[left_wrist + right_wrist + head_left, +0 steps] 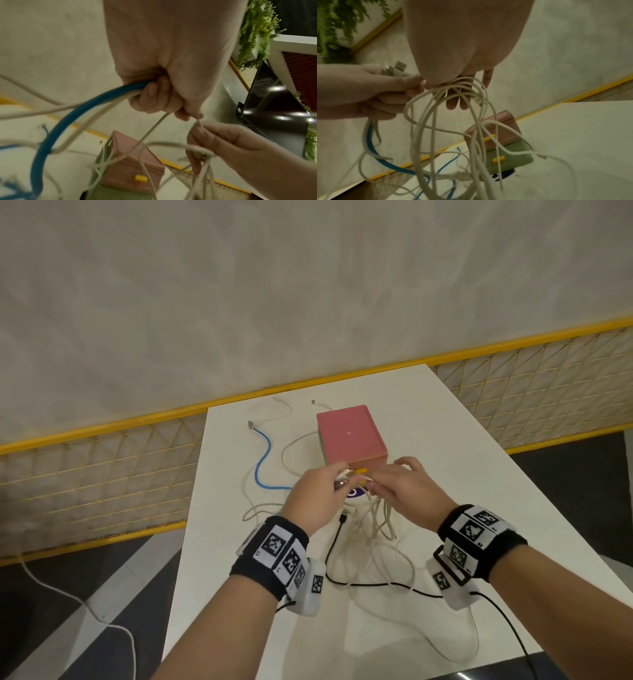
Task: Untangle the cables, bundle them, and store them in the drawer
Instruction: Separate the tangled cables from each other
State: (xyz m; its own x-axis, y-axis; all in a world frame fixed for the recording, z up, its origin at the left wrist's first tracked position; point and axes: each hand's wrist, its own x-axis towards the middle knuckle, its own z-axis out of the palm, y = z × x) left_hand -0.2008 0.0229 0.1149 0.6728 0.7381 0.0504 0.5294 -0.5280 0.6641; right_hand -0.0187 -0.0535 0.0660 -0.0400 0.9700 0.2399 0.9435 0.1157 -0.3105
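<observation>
Nearest the camera, loose off-white cords [394,546] trail across the white tabletop [513,508], crossed by a thin black lead [376,584] running from the wrist rigs. Just above them, both hands are raised over the table. The left hand [317,494] is fisted around a thick blue cable [72,121], pale cords and several metal plugs [394,69]. The right hand [407,491] has its fingers hooked through a hanging bunch of white loops [453,108], thumb pinching one strand.

Behind the hands stands the small pink-topped box with green lower drawer and yellow handles [503,142], both drawers closed. The blue cable's far end [251,425] lies beyond, beside the box.

The risk, as I judge it: strands drape against the box front, so a hard pull could drag or tip it. Pulling the hands apart with the loops still crossed could tighten the snarl into a knot.
</observation>
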